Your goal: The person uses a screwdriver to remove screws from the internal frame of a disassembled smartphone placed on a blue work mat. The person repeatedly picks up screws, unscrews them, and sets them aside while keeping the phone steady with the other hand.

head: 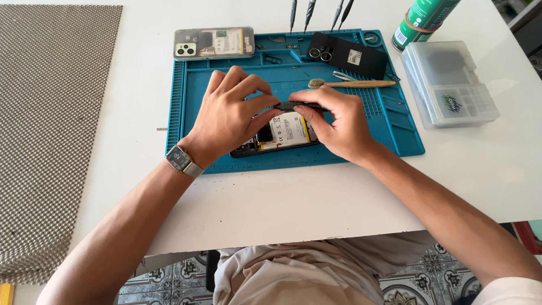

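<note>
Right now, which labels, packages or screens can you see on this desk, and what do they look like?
Battery label: white and yellow rectangle inside the opened phone, between both hands.
Green can: white label patch, top right.
Clear plastic box: small sticker, right of the blue mat.

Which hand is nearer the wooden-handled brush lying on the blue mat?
Right. The right hand sits just below the wooden-handled brush, nearly under its bristle end; the left hand is farther to the brush's left.

Phone repair bench, blue repair mat, screwdrivers, opened phones
</note>
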